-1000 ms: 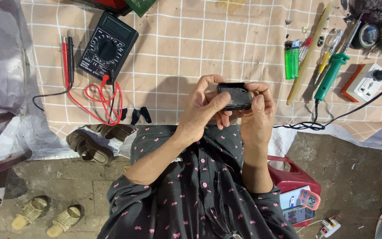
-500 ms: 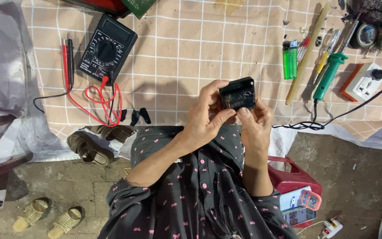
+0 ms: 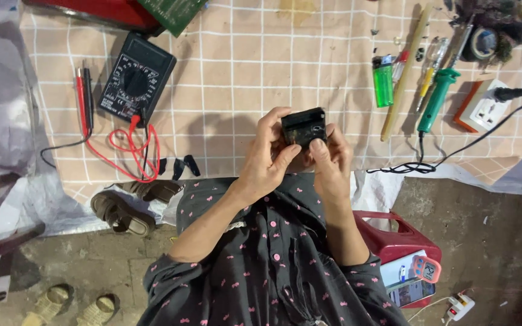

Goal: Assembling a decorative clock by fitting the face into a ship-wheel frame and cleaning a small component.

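Observation:
Both of my hands hold a small black boxy device (image 3: 304,125) in front of my chest, above the near edge of the checked cloth (image 3: 243,66). My left hand (image 3: 268,158) wraps its left side, thumb pressed on the front face. My right hand (image 3: 330,160) cups it from the right and below, with the thumb against its lower edge. The device's underside is hidden by my fingers.
A black multimeter (image 3: 136,78) with red and black leads (image 3: 129,148) lies at the left. At the right lie a green lighter (image 3: 383,83), a wooden stick (image 3: 405,75), screwdrivers, a green-handled soldering iron (image 3: 435,99) and a socket block (image 3: 483,107). Sandals (image 3: 122,212) and a red stool (image 3: 397,238) stand on the floor.
The device has been turned in my hands, from lying flat to tilted up with its edge facing the camera. My fingers have shifted their hold on it.

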